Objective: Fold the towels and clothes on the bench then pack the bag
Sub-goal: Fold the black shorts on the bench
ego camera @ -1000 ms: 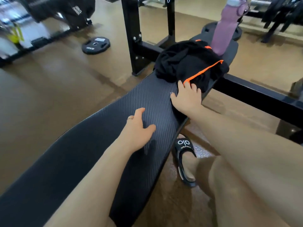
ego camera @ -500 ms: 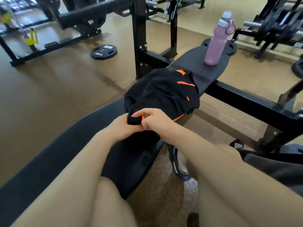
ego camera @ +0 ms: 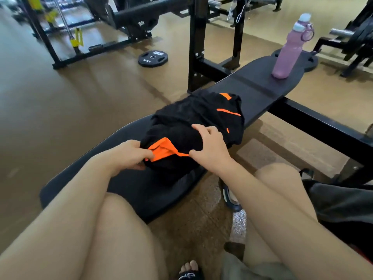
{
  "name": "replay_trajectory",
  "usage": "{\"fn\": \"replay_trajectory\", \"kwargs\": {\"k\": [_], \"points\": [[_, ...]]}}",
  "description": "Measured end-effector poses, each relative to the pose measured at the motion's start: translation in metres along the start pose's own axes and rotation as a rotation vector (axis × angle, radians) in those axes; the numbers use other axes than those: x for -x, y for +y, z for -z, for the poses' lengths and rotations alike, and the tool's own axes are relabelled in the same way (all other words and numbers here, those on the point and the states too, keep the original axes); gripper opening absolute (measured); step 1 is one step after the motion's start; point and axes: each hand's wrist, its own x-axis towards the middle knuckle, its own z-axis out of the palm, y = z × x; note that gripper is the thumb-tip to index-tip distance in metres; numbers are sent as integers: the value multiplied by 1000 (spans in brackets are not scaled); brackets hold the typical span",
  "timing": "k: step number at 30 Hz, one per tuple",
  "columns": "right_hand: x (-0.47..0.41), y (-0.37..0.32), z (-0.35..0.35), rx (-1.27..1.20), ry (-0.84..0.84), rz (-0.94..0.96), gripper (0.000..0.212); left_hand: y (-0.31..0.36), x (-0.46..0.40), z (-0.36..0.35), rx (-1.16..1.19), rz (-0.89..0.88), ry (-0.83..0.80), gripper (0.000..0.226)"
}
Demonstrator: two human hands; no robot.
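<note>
dark bag (ego camera: 347, 207) cut off at right edge, left-hand fingers (ego camera: 148, 153) partly tucked under garment (ego camera: 193, 120)

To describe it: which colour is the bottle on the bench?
The bottle is pink-purple, seen in the head view.

Weight plate (ego camera: 152, 58) on floor, past the counter: white print reads approx "10KG" at near-left edge; second white label blk near its top edge, too blurred to read; black machine arm (ego camera: 141, 22) at top: small pale mark, maybe characters, not legible; slide sandal (ego camera: 187, 276) at btm edge: white lettering on strap, cut off by frame, can't read.
</note>
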Motion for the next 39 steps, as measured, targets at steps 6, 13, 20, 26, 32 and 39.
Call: {"fn": "replay_trajectory", "kwargs": {"k": [6, 13, 20, 26, 32, 39], "points": [[-7, -2, -32, 383, -139, 182, 43, -40, 3, 33, -350, 219, 74, 43], [-11, -26, -53, -56, -369, 276, 33, -20, -14, 13, -183, -243, 165, 91], [-22, -31, -38, -223, -105, 168, 33, -16, -38, -6, -248, -158, -28, 60], [-33, -11, -46, 316, -98, -63, 68, -11, -39, -24, -720, -121, 26, 89], [-32, -5, -53, 379, -190, 163, 67, -7, -45, -32, -793, -246, 145, 24], [-24, 24, -42, 488, -247, 351, 61, -75, -43, 72, 666, 145, 709, 17]]}}
